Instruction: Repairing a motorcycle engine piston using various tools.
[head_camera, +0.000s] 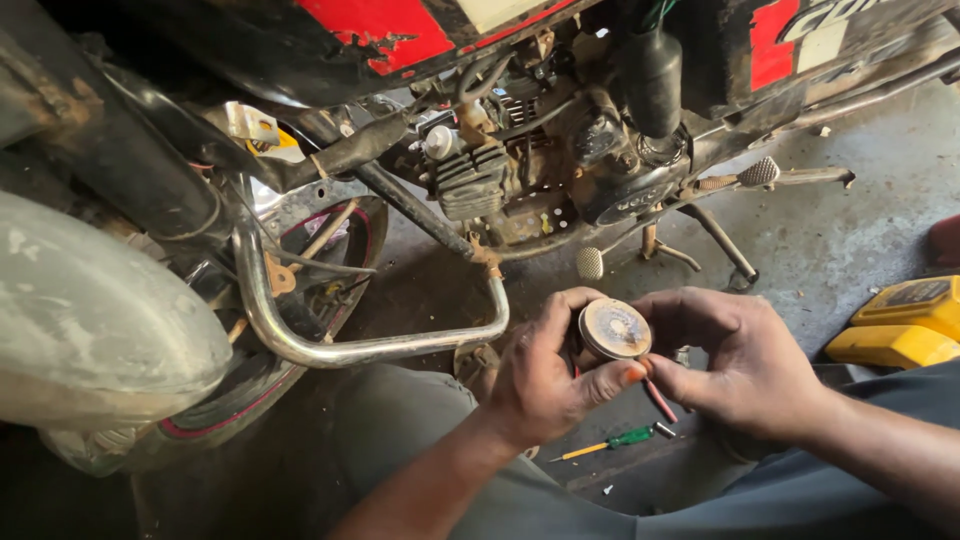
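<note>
I see both hands together in the lower middle of the view, above the lap in grey trousers. The left hand (540, 372) is closed around a small round metal part (614, 329); its thumb lies under the part and its fingers curl behind it. The flat face of the part is dirty, pale in the centre and brownish at the edge, and it looks toward me. The right hand (735, 355) is also closed on the same part from the other side, and its thumb meets the left thumb just below the disc. A thin red wire (659, 400) hangs down from between the two thumbs.

On the concrete floor (860, 230), under the hands, lies a small screwdriver with green handle (612, 441). At the right edge there is a yellow device (900, 322). Behind the hands stands a black and red motorcycle (520, 150), with its engine visible and a chrome crash bar (340, 345) near the left hand.
</note>
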